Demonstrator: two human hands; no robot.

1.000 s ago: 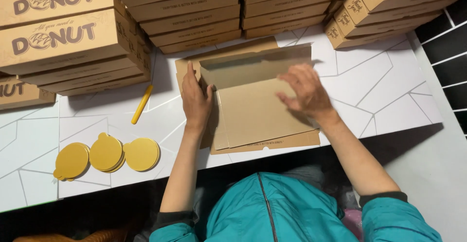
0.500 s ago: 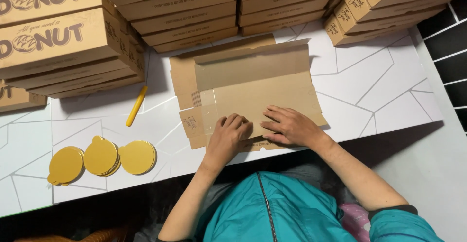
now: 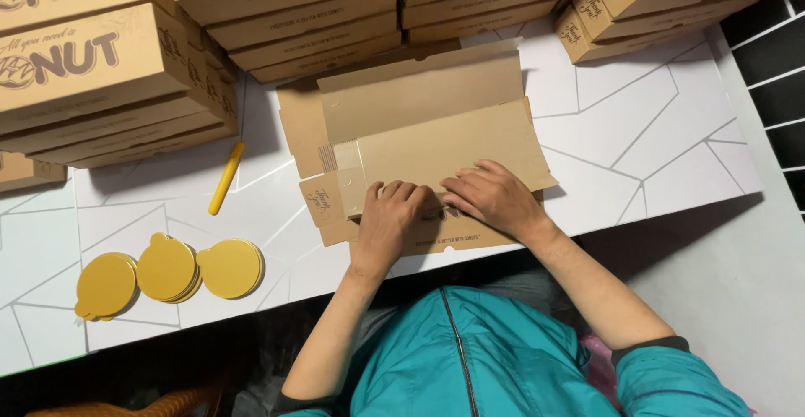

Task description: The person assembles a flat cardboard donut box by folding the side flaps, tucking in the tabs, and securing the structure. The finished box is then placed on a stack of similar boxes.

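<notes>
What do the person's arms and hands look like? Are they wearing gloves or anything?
No gloves. Both hands are bare: the left hand and the right hand show no rings or watch that I can see. The forearms are bare too, because the sleeves are pushed up near the elbows. The jacket is teal with a zip down the front, and each sleeve ends in a dark cuff.

Left hand (image 3: pixel 387 216) and right hand (image 3: pixel 495 199) on flat cardboard box (image 3: pixel 436 136).
</notes>
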